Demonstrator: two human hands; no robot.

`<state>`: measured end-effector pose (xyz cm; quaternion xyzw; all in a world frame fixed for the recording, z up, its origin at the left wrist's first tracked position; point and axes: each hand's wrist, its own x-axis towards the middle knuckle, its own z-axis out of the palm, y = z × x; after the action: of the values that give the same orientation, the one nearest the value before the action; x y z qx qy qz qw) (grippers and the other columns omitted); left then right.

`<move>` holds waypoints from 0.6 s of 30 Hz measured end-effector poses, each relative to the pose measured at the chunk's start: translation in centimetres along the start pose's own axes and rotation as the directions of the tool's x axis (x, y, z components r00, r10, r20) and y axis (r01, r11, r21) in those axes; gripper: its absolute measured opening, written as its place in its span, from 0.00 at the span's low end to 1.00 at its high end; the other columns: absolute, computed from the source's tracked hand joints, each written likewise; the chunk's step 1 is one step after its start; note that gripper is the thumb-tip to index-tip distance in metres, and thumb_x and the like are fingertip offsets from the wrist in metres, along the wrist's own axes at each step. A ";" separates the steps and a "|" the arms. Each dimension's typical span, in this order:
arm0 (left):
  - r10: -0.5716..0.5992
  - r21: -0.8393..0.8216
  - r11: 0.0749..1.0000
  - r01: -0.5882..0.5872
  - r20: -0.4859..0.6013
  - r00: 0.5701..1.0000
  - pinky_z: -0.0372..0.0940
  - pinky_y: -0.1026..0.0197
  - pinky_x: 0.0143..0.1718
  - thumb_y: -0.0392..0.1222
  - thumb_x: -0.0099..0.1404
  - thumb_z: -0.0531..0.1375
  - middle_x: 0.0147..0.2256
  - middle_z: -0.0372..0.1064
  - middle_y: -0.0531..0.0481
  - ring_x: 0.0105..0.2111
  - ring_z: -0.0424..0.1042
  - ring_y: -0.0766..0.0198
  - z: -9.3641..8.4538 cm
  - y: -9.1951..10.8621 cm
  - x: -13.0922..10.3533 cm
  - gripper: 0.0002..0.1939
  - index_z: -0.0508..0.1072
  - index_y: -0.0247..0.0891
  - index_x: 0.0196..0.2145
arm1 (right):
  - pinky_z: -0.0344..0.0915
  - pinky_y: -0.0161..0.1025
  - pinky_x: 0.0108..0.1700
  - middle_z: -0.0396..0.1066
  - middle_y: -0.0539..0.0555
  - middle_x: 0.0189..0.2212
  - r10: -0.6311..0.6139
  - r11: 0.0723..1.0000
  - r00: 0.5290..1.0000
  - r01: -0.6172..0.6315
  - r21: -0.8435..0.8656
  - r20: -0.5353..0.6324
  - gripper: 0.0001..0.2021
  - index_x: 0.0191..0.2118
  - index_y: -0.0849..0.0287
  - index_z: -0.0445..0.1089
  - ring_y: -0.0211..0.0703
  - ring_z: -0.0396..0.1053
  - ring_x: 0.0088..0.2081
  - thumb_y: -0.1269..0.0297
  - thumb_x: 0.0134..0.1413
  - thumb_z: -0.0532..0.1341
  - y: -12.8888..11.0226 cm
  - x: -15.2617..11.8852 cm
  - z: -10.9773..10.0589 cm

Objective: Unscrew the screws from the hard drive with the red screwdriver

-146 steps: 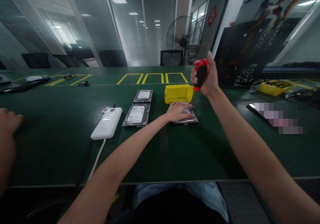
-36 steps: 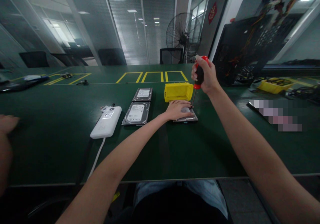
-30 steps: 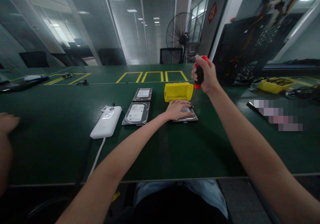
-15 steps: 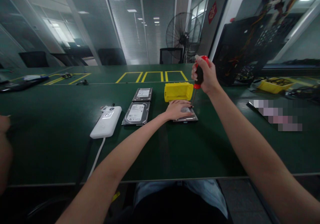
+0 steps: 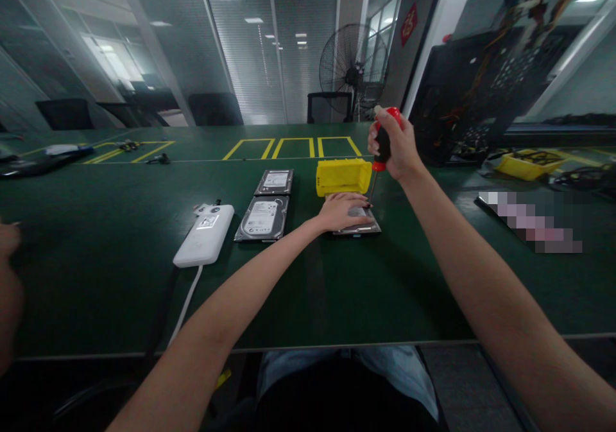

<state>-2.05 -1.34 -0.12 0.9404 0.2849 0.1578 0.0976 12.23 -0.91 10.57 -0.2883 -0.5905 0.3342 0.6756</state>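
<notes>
My left hand [image 5: 344,212] lies flat across a hard drive [image 5: 363,228] on the green table, its fingers stretched out over the drive's top. Much of that drive is covered by the hand. Wrapped round the red and black handle of a screwdriver [image 5: 383,143], my right hand [image 5: 398,142] is closed above the drive. The screwdriver stands nearly upright, its shaft running down to the drive's far right part beside my left fingertips. I cannot make out the tip's exact contact. Just behind the drive is a yellow plastic bin [image 5: 342,178].
Two more hard drives, a nearer one [image 5: 262,218] and a farther one [image 5: 276,181], lie left of my left hand. A white power bank [image 5: 205,236] with a cable sits further left. Another person's hand [image 5: 8,238] shows at the left edge. An open computer case [image 5: 447,104] stands back right.
Almost nothing differs. My left hand stays on the hard drive and my right hand keeps its grip on the upright screwdriver.
</notes>
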 end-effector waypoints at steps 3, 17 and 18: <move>0.003 0.002 1.000 -0.003 -0.002 1.000 0.48 0.47 0.58 0.64 0.62 0.46 0.60 0.55 0.55 0.59 0.53 0.56 -0.1 0.1 0.0 0.29 0.64 0.46 0.54 | 0.51 0.33 0.15 0.59 0.44 0.19 0.013 1.000 1.000 -0.013 0.007 -0.006 0.20 0.28 0.54 0.60 0.29 0.54 0.15 0.44 0.40 0.64 0.0 0.0 0.1; -0.018 0.019 1.000 0.018 0.013 1.000 0.48 0.49 0.58 0.64 0.62 0.46 0.59 0.56 0.56 0.59 0.53 0.56 -0.3 0.4 -0.1 0.29 0.64 0.47 0.54 | 0.50 0.31 0.14 0.58 0.44 0.19 0.018 0.998 0.999 -0.019 0.065 0.030 0.19 0.28 0.55 0.60 0.27 0.54 0.15 0.46 0.40 0.65 0.1 0.1 0.1; -0.019 0.019 1.000 0.019 0.016 1.000 0.48 0.49 0.58 0.64 0.62 0.46 0.59 0.56 0.56 0.59 0.53 0.56 -0.3 0.4 -0.1 0.29 0.64 0.47 0.54 | 0.50 0.31 0.14 0.58 0.44 0.19 0.018 0.998 0.999 -0.020 0.062 0.034 0.19 0.28 0.55 0.60 0.27 0.54 0.16 0.46 0.40 0.65 0.1 0.1 0.1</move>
<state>-2.01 -1.72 0.29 0.9398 0.2945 0.1467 0.0927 12.12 -0.76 10.51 -0.2669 -0.5882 0.3635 0.6713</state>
